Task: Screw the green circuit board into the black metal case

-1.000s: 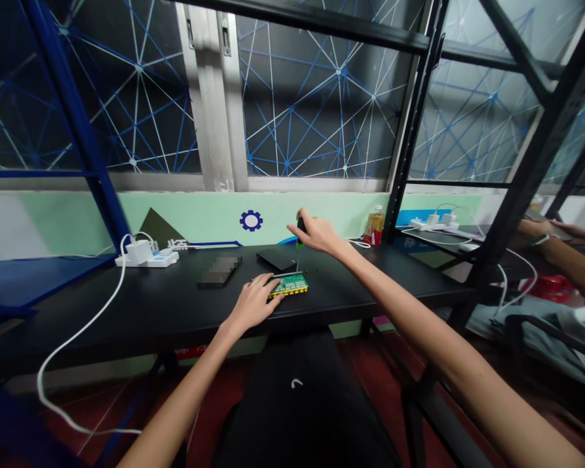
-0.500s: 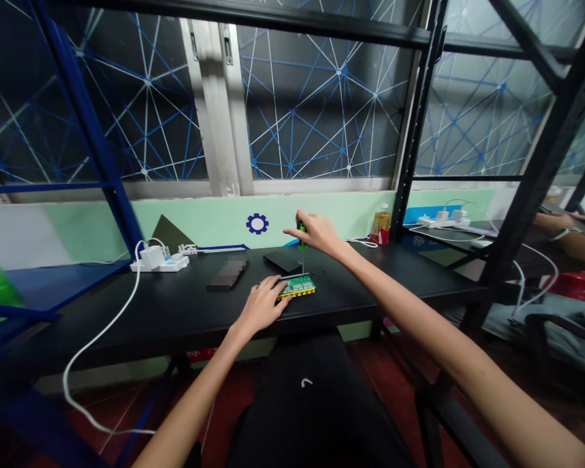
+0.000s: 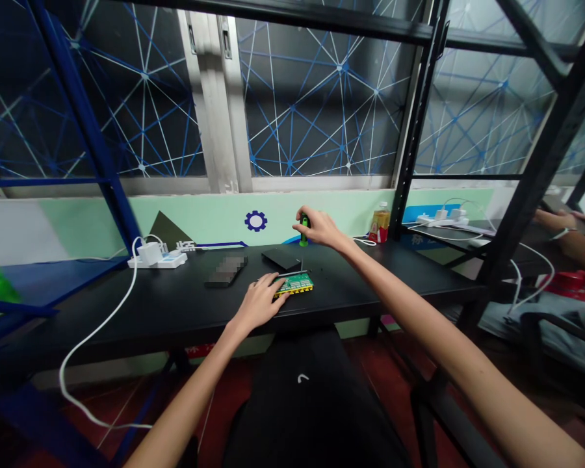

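- Standing near upright in the head view, a screwdriver (image 3: pixel 304 234) with green-and-black handle is grasped in the curled fingers of the right hand (image 3: pixel 318 226).
- Shaft is pointed down at the far edge of the green circuit board (image 3: pixel 297 283); tip contact can't be made out.
- Board is set near the front edge of the black table (image 3: pixel 146 318), yellow strip along its near side.
- Board's left end is covered by the left hand (image 3: pixel 260 301): fingers extended on top, thumb by the near edge. Whether it's pinched or only pressed can't be told.
- Flat black panel (image 3: pixel 280 259) is laid just behind the board; pixelated dark slab (image 3: pixel 227 271) is placed left of it.
- Drink bottle (image 3: pixel 380 224) is stood at the back right, by the rack post.
- White power strip (image 3: pixel 160 261) is placed at back left, white cable (image 3: pixel 80 354) draped over the table's front.
- Far right: another person's hands (image 3: pixel 553 223) are seen, blurred.
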The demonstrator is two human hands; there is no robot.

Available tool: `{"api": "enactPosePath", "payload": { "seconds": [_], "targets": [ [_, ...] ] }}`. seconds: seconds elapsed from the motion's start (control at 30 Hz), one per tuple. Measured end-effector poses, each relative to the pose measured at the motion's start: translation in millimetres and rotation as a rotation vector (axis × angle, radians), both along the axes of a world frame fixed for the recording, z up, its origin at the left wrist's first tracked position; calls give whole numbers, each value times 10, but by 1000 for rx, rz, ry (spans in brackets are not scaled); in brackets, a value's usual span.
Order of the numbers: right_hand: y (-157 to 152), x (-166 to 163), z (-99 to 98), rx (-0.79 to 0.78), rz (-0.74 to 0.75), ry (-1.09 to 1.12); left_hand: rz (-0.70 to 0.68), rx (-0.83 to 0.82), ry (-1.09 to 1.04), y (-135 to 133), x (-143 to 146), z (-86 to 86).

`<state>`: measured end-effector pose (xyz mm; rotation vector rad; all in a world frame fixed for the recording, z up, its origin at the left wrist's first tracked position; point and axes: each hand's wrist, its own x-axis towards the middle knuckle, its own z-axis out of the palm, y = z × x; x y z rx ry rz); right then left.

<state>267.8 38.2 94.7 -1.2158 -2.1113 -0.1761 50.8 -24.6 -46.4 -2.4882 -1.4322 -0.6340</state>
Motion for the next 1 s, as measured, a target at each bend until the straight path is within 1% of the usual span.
{"api": "enactPosePath", "payload": {
  "seconds": [0.07,0.23,0.33,0.4,0.5,0.6,0.7,0.77,0.8,0.9,1.0],
  "targets": [
    [11,-24,-2,33,-79,-41,3,-1,2,-5,-1,3],
    [-14,-77,-20,101,-192,-137,6,11,7,-7,-9,0],
    [-32,-77,-41,105,-252,-192,6,20,13,-7,-16,-4],
    [-30,-32,-40,80,-271,-189,8,21,24,-7,-21,-3],
    [-28,158,-19,42,-268,-55,15,19,32,-8,-27,4],
    [-76,494,-49,105,-325,213,12,7,26,-3,-34,11],
    [-185,862,-222,177,-394,430,8,-7,21,7,-38,12],
    [-262,1058,-415,197,-411,518,13,-18,16,12,-38,13],
    [-292,1135,-523,198,-396,569,15,-24,15,14,-38,14],
    [-328,1278,-830,185,-337,709,16,-36,22,12,-38,20],
    [-305,1322,-1031,173,-324,758,12,-33,31,11,-40,24]
  ]
}}
